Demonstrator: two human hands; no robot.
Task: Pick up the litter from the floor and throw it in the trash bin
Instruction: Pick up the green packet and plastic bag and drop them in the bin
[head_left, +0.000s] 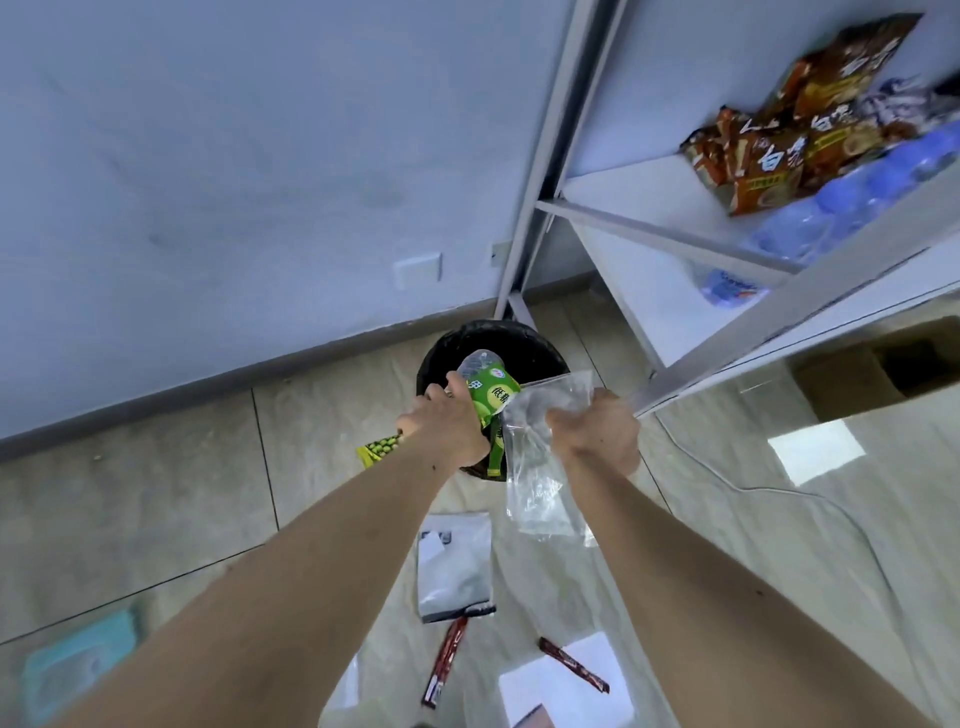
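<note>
A black trash bin (524, 340) stands on the floor against the wall. Over its mouth my left hand (445, 422) grips a clear plastic bottle with a green label (485, 387), plus a yellow-green wrapper (378, 448) sticking out to the left. My right hand (595, 432) is closed on a clear plastic bag (540, 488) that hangs down beside the bin's right rim. On the floor nearer to me lie a grey-white pouch (456, 566), two dark red stick wrappers (447, 662) (574, 665) and white paper sheets (566, 680).
A metal shelf rack (727, 244) rises to the right, holding snack packets (779, 140) and water bottles (831, 208). A cardboard box (883, 369) sits beyond it. A white cable (753, 488) runs across the tiles. A teal object (78, 665) lies bottom left.
</note>
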